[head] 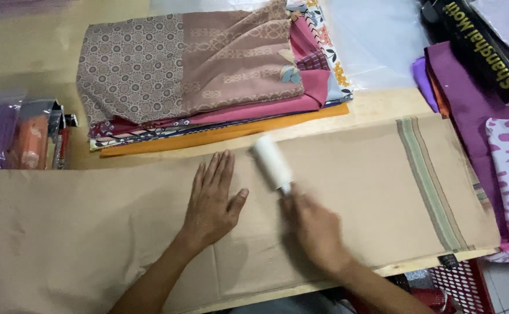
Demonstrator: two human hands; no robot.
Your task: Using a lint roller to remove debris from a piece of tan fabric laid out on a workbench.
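On the wooden table [382, 104], one tan cloth [353, 192]: left hand [211, 203] flat and spread, right hand [315, 227] gripping one white lint roller [271, 161].

Wooden table [382, 104] w/ tan cloth [353, 192], folded fabric stack [196, 75], plastic bags [376, 40].

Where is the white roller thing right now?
The lint roller is in the middle of the head view, held by the right hand on the tan cloth, just right of the flat left hand.
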